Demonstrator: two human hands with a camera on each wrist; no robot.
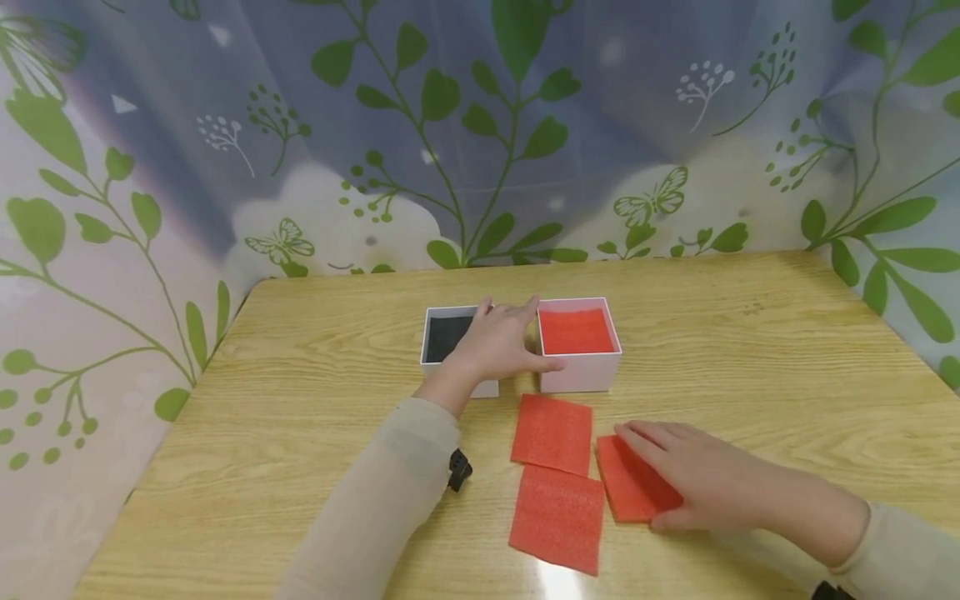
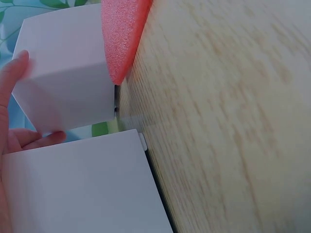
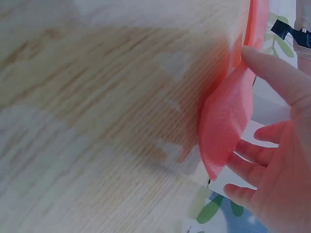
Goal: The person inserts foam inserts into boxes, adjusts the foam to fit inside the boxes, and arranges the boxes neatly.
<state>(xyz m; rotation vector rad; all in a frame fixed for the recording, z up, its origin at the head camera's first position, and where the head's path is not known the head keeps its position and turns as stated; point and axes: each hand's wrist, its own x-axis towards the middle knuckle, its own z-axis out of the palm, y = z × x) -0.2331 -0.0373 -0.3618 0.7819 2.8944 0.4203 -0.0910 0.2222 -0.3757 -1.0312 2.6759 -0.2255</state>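
Note:
A white box with a pinkish tint [image 1: 577, 371] holds red square cloths [image 1: 576, 332] inside. Left of it stands a second white box [image 1: 483, 389] with dark cloth [image 1: 447, 337] in it, partly covered by my left hand [image 1: 498, 342]. That hand spreads over the gap between the boxes, its thumb at the front of the red-filled box and a finger near its rim. My right hand [image 1: 708, 475] holds a red square cloth [image 1: 637, 492] between thumb and fingers. The right wrist view shows this cloth [image 3: 226, 124] bending up off the table.
Two more red square cloths lie flat between the hands, one farther [image 1: 553, 432] and one nearer [image 1: 558, 518]. The wooden table [image 1: 315, 367] runs back to a leaf-patterned curtain [image 1: 465, 125]. A black wrist device [image 1: 459, 469] shows under the left sleeve.

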